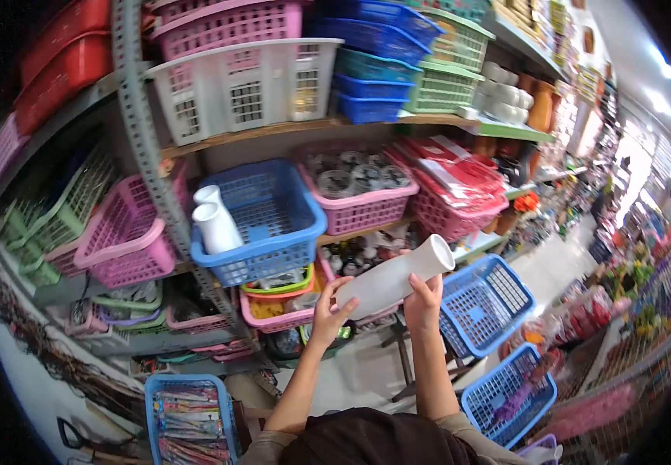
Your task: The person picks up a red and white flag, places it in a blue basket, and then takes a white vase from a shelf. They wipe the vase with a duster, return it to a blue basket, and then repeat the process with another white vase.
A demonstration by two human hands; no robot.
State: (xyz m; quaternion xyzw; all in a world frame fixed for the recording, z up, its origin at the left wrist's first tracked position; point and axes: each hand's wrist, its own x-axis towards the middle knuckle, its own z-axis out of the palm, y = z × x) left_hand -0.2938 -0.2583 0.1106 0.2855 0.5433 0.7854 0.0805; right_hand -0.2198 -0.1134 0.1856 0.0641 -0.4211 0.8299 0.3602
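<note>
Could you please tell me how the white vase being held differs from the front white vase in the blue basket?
The held vase lies sideways, mouth toward the picture's right; the basket vase leans, mouth toward the upper left. The held vase is in the left grip and right grip, while the basket vase rests in the blue basket. Both are white with a round mouth.

Partly lost to you
White vase (386, 283) hides part of your right hand (425, 306); bottom edge crops a blue basket (151, 418); distant shelf goods (572, 203) blur.
</note>
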